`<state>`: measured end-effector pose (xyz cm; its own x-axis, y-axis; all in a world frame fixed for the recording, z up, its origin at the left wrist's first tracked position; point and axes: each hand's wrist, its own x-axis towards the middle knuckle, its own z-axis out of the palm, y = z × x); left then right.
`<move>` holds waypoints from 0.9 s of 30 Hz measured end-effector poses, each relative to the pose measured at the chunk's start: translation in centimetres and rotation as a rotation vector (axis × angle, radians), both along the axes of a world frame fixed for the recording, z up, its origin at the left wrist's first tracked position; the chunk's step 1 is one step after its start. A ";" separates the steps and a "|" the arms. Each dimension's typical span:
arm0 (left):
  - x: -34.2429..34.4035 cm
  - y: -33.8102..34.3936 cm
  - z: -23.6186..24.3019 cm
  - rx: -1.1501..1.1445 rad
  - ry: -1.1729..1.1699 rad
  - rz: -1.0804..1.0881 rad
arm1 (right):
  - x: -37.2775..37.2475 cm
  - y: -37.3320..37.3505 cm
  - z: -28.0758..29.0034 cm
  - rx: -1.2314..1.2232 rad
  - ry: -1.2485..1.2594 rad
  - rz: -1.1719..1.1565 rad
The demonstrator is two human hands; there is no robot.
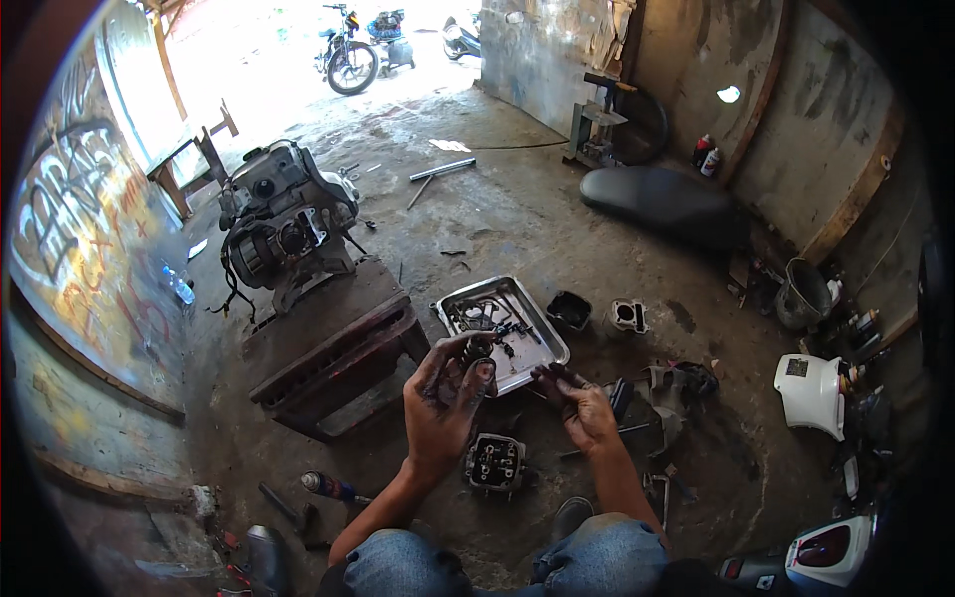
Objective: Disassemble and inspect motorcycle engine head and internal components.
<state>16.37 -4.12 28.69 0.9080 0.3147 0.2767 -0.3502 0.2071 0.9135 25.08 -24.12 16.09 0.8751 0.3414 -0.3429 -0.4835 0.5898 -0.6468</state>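
My left hand (443,403), its fingers blackened with grease, is raised and curled around a small dark metal part (479,348); the fingers hide most of it. To its right, my right hand (582,410) hovers by the near right edge of a shallow metal tray (545,338). Its greasy fingers are loosely stretched, and nothing shows in them. Inside the tray lie several small dark metal parts (509,328). Below and between my hands a cylinder head (495,462) rests on the floor, its cavity facing up.
An engine (284,214) sits on a low wooden bench (333,353) at left. Right of the tray lie a dark engine part (569,310) and a cylinder block (629,316). A spray can (333,487) lies near my left knee. Farther off are a motorcycle seat (662,204) and a bucket (804,294).
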 end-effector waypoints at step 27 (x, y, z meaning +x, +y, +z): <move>-0.6 -0.2 1.1 0.436 -0.229 0.117 | -2.9 3.4 15.2 -0.294 -0.543 0.001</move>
<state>15.81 -4.37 29.74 0.7740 0.2219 0.5930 -0.5498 -0.2290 0.8033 22.21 -20.69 31.30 0.9509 0.3011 0.0721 -0.0397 0.3495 -0.9361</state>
